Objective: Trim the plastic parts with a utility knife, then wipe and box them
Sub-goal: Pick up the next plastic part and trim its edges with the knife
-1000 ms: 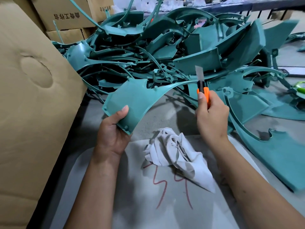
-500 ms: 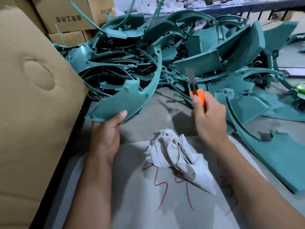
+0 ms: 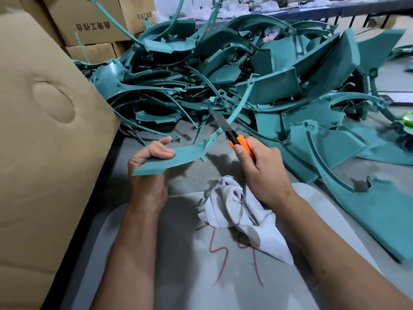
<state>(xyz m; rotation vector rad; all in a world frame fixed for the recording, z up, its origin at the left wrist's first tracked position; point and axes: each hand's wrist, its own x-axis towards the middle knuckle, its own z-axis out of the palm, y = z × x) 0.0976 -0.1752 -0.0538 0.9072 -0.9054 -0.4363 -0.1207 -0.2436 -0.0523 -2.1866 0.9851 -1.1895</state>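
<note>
My left hand [image 3: 148,166] grips the wide end of a curved teal plastic part [image 3: 178,156], held nearly flat above the table, its thin arm sweeping up and right. My right hand [image 3: 262,170] holds an orange utility knife [image 3: 240,143] with the blade out; the blade [image 3: 220,124] lies against the thin arm of the part. A crumpled white rag [image 3: 237,209] lies on the table below both hands. A large cardboard box [image 3: 44,153] stands at the left.
A big heap of teal plastic parts [image 3: 245,74] covers the table behind the hands, with more flat pieces [image 3: 380,209] on the right. Stacked cardboard cartons [image 3: 93,23] stand at the back left. A grey sheet with red marks [image 3: 223,265] lies near me.
My left hand turned the teal part from upright to nearly flat and shifted right. My right hand tilted the knife left and brought the blade onto the part's thin arm.
</note>
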